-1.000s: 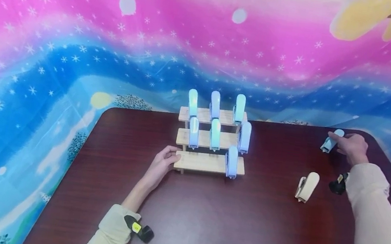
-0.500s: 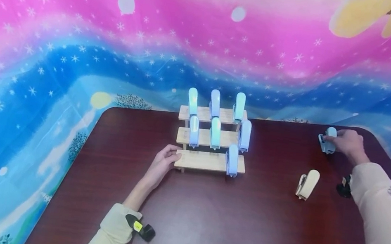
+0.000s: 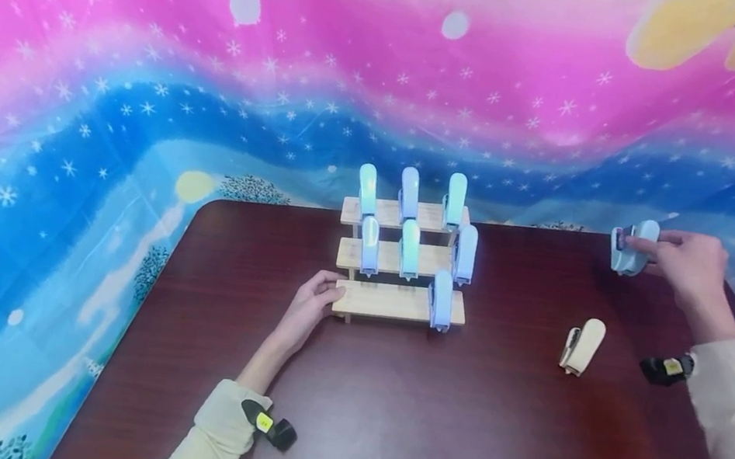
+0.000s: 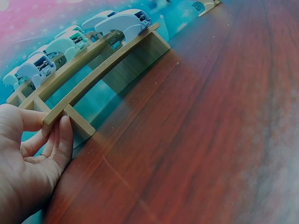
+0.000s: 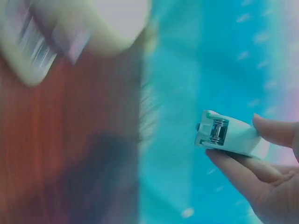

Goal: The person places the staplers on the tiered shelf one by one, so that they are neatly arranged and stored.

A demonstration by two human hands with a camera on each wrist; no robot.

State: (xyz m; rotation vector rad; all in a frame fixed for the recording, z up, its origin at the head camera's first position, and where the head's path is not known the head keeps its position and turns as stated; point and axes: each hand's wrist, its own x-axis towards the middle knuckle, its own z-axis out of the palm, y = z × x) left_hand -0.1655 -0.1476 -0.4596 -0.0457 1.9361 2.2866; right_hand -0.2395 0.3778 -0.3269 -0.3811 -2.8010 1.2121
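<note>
My left hand [image 3: 309, 306] pinches the left end of the lowest board of a three-step wooden rack [image 3: 378, 302]; in the left wrist view its fingers meet the board's corner and leg. A lilac stapler [image 3: 440, 302] stands at the right end of that board. Several pastel staplers stand on the two upper boards, among them a mint one [image 3: 410, 250] and a lilac one [image 3: 409, 195]. At the far right, my right hand [image 3: 690, 263] holds a light blue stapler [image 3: 634, 249] above the table, between thumb and fingers in the right wrist view.
A cream stapler [image 3: 582, 347] stands on the dark wooden table [image 3: 424, 426], right of the rack and nearer than the right hand. A patterned pink and blue cloth [image 3: 335, 60] hangs behind and beside the table.
The light blue stapler, first tilted at the table's far right, has turned and risen in my right hand, whose wrist has swung right. My left hand keeps its grip on the rack.
</note>
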